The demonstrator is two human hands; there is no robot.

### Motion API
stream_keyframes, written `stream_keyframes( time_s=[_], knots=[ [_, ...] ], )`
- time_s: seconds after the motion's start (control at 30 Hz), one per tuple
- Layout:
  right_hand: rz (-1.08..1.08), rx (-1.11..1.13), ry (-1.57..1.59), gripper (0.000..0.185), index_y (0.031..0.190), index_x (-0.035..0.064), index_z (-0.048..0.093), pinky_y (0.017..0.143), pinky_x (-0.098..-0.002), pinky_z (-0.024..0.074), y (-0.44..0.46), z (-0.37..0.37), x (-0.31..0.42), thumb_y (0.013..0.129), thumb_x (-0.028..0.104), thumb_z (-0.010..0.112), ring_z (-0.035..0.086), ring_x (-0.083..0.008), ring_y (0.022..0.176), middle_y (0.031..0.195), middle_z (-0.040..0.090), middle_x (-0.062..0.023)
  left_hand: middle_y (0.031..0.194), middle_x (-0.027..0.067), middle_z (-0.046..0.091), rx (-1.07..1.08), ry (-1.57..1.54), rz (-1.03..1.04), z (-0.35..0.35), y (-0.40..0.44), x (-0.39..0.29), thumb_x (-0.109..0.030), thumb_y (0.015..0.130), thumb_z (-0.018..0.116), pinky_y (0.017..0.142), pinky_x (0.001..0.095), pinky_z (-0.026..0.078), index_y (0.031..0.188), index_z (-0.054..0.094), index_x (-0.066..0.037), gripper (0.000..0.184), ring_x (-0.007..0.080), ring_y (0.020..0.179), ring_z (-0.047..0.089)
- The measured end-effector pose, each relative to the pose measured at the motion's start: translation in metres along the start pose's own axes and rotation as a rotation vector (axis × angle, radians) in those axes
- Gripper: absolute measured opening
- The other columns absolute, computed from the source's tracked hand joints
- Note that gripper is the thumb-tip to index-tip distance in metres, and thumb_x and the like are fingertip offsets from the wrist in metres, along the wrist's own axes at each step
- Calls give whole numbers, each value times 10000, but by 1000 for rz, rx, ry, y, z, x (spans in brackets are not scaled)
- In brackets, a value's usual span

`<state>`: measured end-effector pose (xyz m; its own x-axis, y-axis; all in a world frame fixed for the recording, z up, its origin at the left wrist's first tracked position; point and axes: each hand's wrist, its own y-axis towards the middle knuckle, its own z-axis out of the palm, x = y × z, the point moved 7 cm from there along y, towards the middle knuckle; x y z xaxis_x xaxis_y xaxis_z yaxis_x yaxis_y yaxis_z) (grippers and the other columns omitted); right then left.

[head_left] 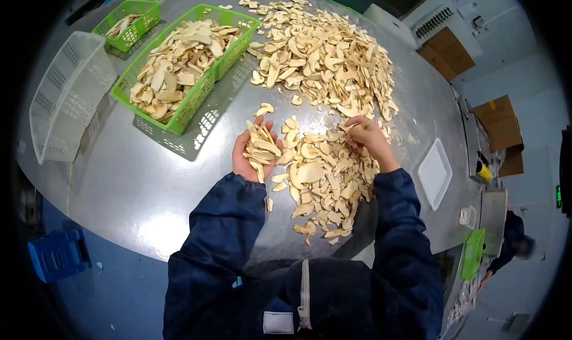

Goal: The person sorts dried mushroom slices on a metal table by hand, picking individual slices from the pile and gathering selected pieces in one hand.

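Several dried mushroom slices (260, 146) lie in my left hand (243, 155), its fingers curled around them with the palm turned up. My right hand (364, 138) is closed in a pinch over the pile, with what looks like a mushroom slice (347, 127) at its fingertips. Between and below my hands spreads a loose smaller pile of pale mushroom slices (325, 182). Beyond it a larger heap of the same slices (325, 51) covers the far part of the metal table (149, 191).
A green basket (193, 104) full of slices stands at the left, with a smaller green basket (143, 36) behind it. Beside them is a white perforated basket (65, 98). To the right lies a white tray (435, 173). Another person (513, 241) is at the far right.
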<state>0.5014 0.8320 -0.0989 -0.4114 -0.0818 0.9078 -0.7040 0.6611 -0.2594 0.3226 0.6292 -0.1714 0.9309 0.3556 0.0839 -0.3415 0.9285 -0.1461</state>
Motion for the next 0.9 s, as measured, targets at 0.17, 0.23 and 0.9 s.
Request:
stream_keyframes(
  time_s=[0.17,0.23,0.9],
  knots=[
    [-252,-163,-1003,224,849,-5,569,638,-382,469,-10,45,17,797,208,619,598,-251,644,698,609,-109,1150,81,560,-5,-11,-6,0,-1,0,-270,896,467,852,407,470,1269,479,-115,404,226,932,576],
    [-291,-174,-1030,243,826,12,570,586,-346,460,-4,45,8,794,245,631,590,-224,623,686,609,-81,1143,87,567,-16,-20,-11,2,-2,0,-265,890,469,859,404,468,1296,456,-124,430,235,932,571],
    [-249,-31,-627,180,818,27,634,517,-268,417,-22,64,10,791,203,614,508,-97,549,621,572,-9,1144,101,566,7,-31,-7,2,-1,-1,-254,886,472,860,409,466,1298,460,-123,432,245,942,567]
  ],
)
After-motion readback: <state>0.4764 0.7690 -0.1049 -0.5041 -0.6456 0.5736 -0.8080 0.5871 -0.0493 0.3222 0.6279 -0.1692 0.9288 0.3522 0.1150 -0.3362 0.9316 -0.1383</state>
